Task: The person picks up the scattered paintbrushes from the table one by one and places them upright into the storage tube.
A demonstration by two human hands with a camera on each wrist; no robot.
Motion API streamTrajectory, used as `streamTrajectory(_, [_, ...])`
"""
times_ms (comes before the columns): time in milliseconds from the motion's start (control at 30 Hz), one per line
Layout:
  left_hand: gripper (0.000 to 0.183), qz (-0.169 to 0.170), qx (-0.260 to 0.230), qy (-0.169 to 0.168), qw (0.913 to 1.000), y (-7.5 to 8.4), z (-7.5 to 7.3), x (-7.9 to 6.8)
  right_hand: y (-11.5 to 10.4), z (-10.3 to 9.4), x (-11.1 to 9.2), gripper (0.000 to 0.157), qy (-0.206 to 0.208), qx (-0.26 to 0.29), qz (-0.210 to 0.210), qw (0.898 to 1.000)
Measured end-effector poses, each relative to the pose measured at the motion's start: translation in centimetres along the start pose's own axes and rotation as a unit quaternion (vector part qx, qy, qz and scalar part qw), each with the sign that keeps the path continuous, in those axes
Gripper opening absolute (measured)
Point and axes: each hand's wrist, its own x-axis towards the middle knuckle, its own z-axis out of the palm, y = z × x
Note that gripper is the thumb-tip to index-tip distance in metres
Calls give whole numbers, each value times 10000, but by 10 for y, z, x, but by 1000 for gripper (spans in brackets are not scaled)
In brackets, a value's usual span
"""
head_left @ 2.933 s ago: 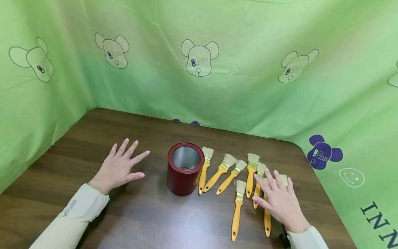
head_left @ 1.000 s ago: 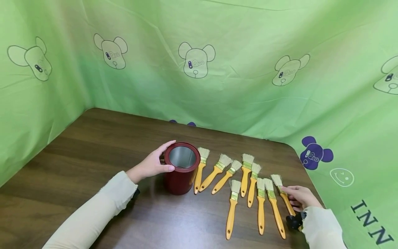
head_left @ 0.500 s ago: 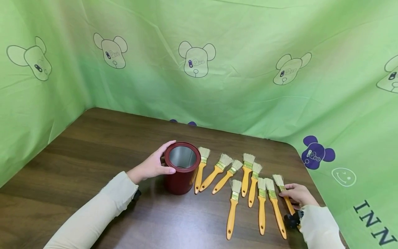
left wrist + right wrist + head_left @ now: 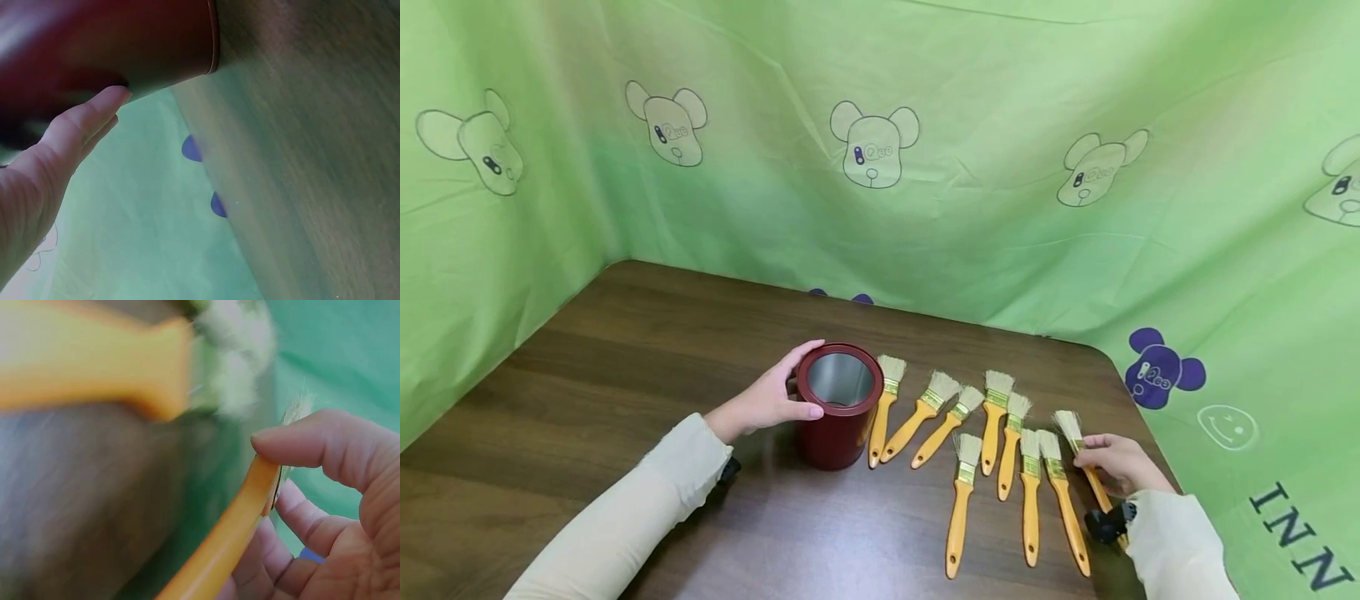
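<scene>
My left hand (image 4: 769,400) holds a dark red can (image 4: 833,442) by its left side, thumb at the front and fingers at the far side. The can stands upright with its top uncovered and a bare metal inside. In the left wrist view, the fingers (image 4: 78,122) lie along the can's wall (image 4: 125,44). My right hand (image 4: 1122,463) pinches the rightmost paintbrush (image 4: 1097,490) near its metal band. The right wrist view has the thumb on top of this brush's yellow handle (image 4: 219,550), with fingers beneath; its bristles (image 4: 296,410) point away.
Several more yellow-handled paintbrushes lie fanned out between the can and my right hand, the nearest one (image 4: 957,517) towards the front. The leftmost brush (image 4: 882,425) is close beside the can. Green printed cloth (image 4: 925,233) hangs around the brown wooden table (image 4: 625,358).
My left hand has moved right from above the table and taken hold of the can. My right hand has come down on the rightmost paintbrush and pinches it; its bristle end has shifted slightly up-left.
</scene>
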Motion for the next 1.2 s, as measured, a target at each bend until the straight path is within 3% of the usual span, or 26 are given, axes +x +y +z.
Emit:
streamTrajectory(333, [101, -54, 127, 85, 9999, 1, -2, -3, -51, 1, -14, 45, -177, 730, -486, 9960])
streamTrajectory(533, [101, -62, 165, 41, 9998, 2, -1, -1, -81, 16, -26, 56, -181, 710, -748, 9945])
streamTrajectory(700, [99, -81, 180, 16, 9998, 2, 0, -1, -103, 34, -39, 55, 41, 708, -1307, 9889])
streamTrajectory(1000, [99, -13, 163, 2, 9999, 2, 0, -2, -151, 74, -68, 46, 975, 1576, -2038, 9613])
streamTrajectory(1200, [100, -44, 144, -16, 9999, 2, 0, -2, -174, 109, -86, 38, 1136, 2673, -2618, 9204])
